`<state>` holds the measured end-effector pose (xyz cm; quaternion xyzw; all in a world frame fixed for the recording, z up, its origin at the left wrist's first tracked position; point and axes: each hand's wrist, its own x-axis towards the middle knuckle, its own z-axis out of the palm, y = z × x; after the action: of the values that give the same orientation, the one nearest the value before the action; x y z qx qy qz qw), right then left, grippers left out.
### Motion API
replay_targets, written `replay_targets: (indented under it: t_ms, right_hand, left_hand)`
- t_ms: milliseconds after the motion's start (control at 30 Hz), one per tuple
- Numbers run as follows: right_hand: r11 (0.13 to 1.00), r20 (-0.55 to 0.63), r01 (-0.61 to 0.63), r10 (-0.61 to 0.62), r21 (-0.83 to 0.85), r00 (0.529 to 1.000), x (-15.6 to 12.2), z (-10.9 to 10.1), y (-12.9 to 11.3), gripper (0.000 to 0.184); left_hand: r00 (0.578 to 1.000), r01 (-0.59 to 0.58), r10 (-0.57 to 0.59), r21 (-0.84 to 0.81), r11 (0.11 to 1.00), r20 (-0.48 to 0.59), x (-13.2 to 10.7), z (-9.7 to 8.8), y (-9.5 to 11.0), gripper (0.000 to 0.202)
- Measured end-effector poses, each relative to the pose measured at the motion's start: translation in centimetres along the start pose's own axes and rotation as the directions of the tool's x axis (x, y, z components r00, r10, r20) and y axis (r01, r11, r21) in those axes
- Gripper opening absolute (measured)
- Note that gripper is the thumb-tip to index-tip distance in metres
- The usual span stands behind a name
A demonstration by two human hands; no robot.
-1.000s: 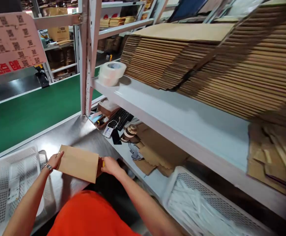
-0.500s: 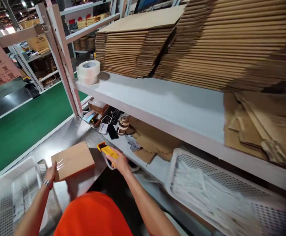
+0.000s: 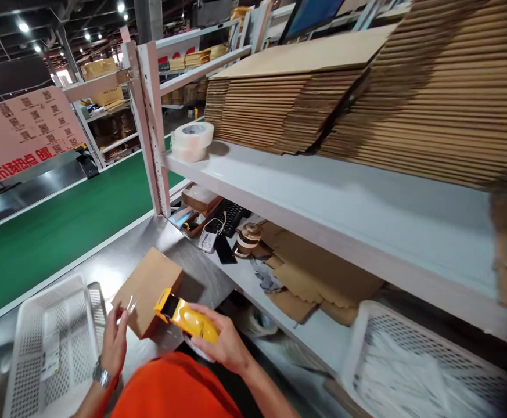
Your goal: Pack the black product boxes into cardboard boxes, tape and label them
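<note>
A brown cardboard box (image 3: 144,284) sits on the metal bench (image 3: 166,229), turned at an angle, just right of a white perforated basket (image 3: 51,290). The right hand (image 3: 225,342) has its grip wrapped firmly around a yellow tape dispenser (image 3: 194,322), whose front end overlaps the box's near right side in this view (whether the two touch, I cannot tell). The left hand (image 3: 114,342), with a metal wristwatch (image 3: 101,373) at the wrist, has its fingertips at the box's near left edge, beside a shiny patch of clear tape (image 3: 130,304); whether that grip pinches anything is unclear. Beyond the bench runs a green conveyor belt (image 3: 79,215). To the right, a white shelf (image 3: 323,186) carries tape rolls (image 3: 192,142) and stacked flattened cartons (image 3: 262,104); below it lie a black keyboard (image 3: 232,216) and loose cardboard sheets (image 3: 318,264).
</note>
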<state>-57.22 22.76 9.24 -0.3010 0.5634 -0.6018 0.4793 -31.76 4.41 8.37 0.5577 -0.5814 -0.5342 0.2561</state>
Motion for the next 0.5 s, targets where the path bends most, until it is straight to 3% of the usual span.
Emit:
replay_targets:
  t_ms: [67,167,233,367,433,500]
  right_hand:
    - [0.996,0.016,0.04,-0.039,-0.075,0.999,-0.4,1.1,0.1,0.07]
    - [0.969,0.007,0.06,-0.06,-0.241,0.998,-1.1,2.1,0.4,0.068]
    - [0.943,-0.019,0.051,-0.061,-0.328,0.998,-1.5,2.4,0.6,0.07]
    - [0.921,-0.067,0.029,-0.06,-0.39,0.996,-1.6,3.3,1.1,0.072]
    - [0.925,-0.06,0.042,-0.069,-0.376,0.996,-1.3,4.2,1.2,0.072]
    - [0.93,-0.068,0.038,-0.067,-0.365,0.995,-0.9,5.2,1.2,0.071]
  left_hand:
    - [0.965,0.121,-0.088,-0.123,0.985,0.246,-0.2,1.0,0.9,0.09]
    - [0.838,0.347,-0.198,-0.216,0.913,0.509,0.2,2.8,2.3,0.085]
    - [0.811,0.386,-0.21,-0.231,0.893,0.546,0.9,3.4,2.8,0.075]
    - [0.803,0.347,-0.204,-0.162,0.924,0.559,2.3,3.7,2.2,0.071]
    - [0.824,0.28,-0.196,-0.081,0.957,0.531,3.1,3.8,1.9,0.072]
    - [0.874,0.144,-0.147,0.043,0.989,0.463,4.0,3.8,2.1,0.07]
